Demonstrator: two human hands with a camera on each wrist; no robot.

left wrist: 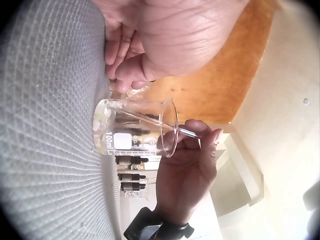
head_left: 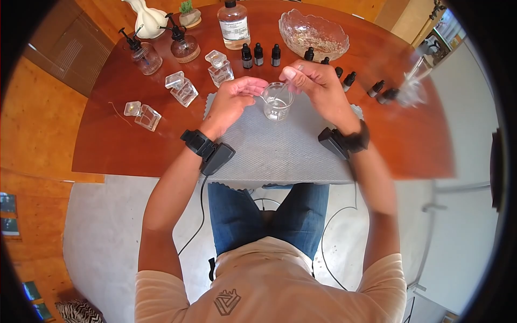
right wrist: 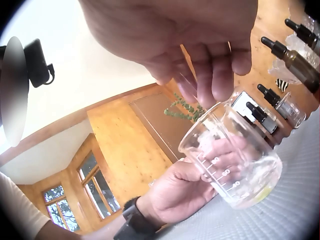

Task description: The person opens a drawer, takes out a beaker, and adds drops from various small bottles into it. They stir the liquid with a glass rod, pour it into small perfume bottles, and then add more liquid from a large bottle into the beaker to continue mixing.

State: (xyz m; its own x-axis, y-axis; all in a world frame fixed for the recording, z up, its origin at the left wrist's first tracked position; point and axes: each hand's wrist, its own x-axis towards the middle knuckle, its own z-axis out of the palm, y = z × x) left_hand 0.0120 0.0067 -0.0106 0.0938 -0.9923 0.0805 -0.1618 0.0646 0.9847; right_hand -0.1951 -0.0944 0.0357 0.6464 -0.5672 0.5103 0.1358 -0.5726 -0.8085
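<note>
A clear glass beaker point(head_left: 277, 106) with white graduations stands on the grey textured mat point(head_left: 269, 145). Above its rim, my right hand point(head_left: 318, 89) pinches a thin glass rod point(left wrist: 187, 131) between thumb and fingers. The rod slants down into the beaker, where a little clear content shows at the bottom. Close by the beaker's left side is my left hand point(head_left: 234, 102), palm turned toward the glass with relaxed fingers. Seen from the right wrist, the left fingers point(right wrist: 227, 152) appear through the beaker wall.
Several dark dropper bottles point(head_left: 276, 55) line the back and right of the table. Square glass bottles point(head_left: 183, 91) lie to the left, two pump bottles point(head_left: 186, 49) behind them. A large labelled bottle point(head_left: 234, 29) and a glass bowl point(head_left: 314, 36) stand at the back.
</note>
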